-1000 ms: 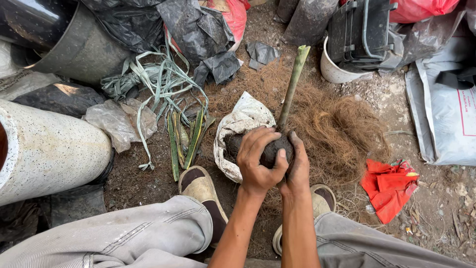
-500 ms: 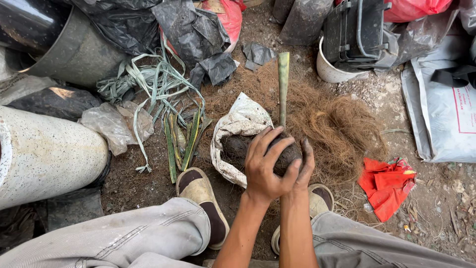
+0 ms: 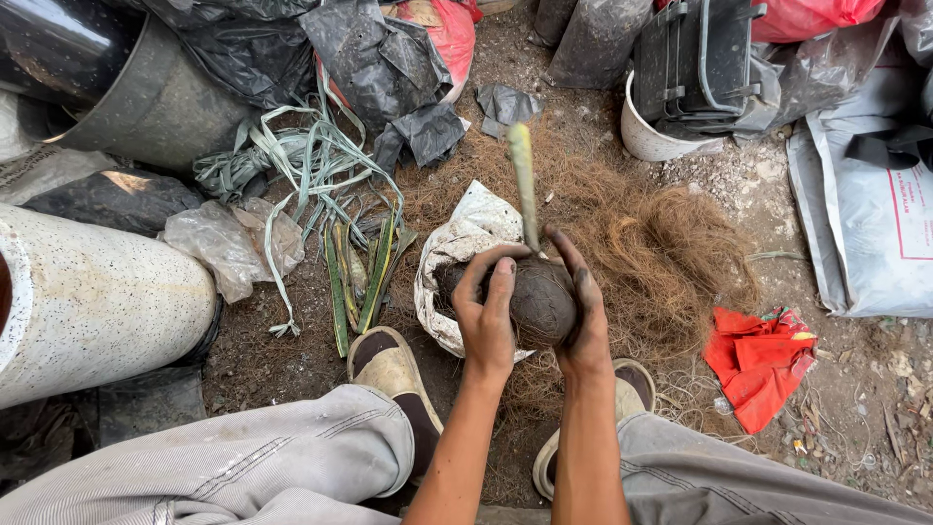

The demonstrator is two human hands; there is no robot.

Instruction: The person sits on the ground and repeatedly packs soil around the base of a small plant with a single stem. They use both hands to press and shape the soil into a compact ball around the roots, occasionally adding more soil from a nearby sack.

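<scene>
arms bare, no sleeves | trousers [image 3: 243, 467] light grey | shoes [image 3: 389, 369] tan, soiled

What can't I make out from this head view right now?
- Underside of the fibre-wrapped ball: hidden by the left hand and right hand.
- Green stalk: its tip is blurred; its base is hidden behind the fingertips.
- White sack: contents hidden behind the ball and left hand.
- White bucket: inside covered by the black crate.

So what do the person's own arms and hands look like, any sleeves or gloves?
Both forearms are bare, with no sleeves, gloves, watch or rings visible. The left hand and right hand are smeared with dark soil, most heavily on the fingers.
</scene>
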